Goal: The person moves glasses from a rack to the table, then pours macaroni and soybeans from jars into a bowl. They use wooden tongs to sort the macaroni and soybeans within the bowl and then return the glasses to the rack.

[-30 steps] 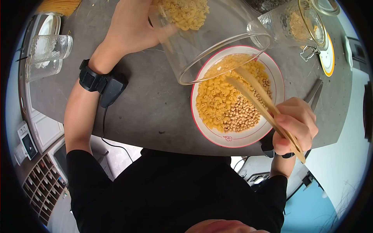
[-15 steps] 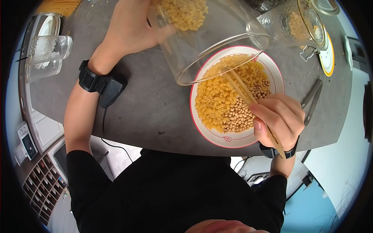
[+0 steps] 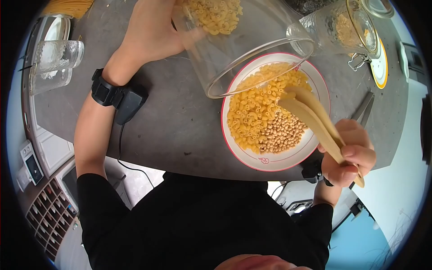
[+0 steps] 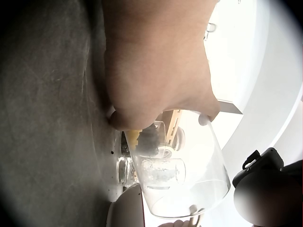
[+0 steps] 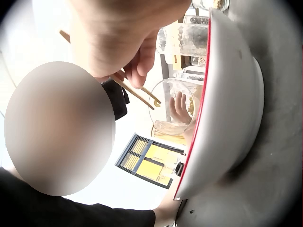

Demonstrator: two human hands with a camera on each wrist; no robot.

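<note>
In the head view the left hand (image 3: 150,36) grips a clear glass jar (image 3: 238,58), tilted, its mouth overlapping the bowl's far left side. Macaroni (image 3: 218,18) lies inside the jar's far end. The white, red-rimmed bowl (image 3: 245,157) holds macaroni (image 3: 247,110) beside round beans (image 3: 283,135). Wooden tongs (image 3: 321,130) are pinched by the right hand (image 3: 348,153), their tips over the bowl's contents. The right wrist view has one macaroni piece (image 5: 156,102) between the tips of the tongs (image 5: 135,94), outside the jar's mouth, with the bowl (image 5: 222,109) alongside.
A lidded glass jar (image 3: 339,31) with pale contents lies at the back right, near a yellow-rimmed white lid (image 3: 379,67). A metal utensil (image 3: 363,108) lies right of the bowl. Drinking glasses (image 3: 58,56) are at the far left. A cable (image 3: 120,144) hangs from the left wrist camera.
The right hand moved in toward the bowl with the tongs, then back out to the right, turning them. The left hand and jar have barely moved.
</note>
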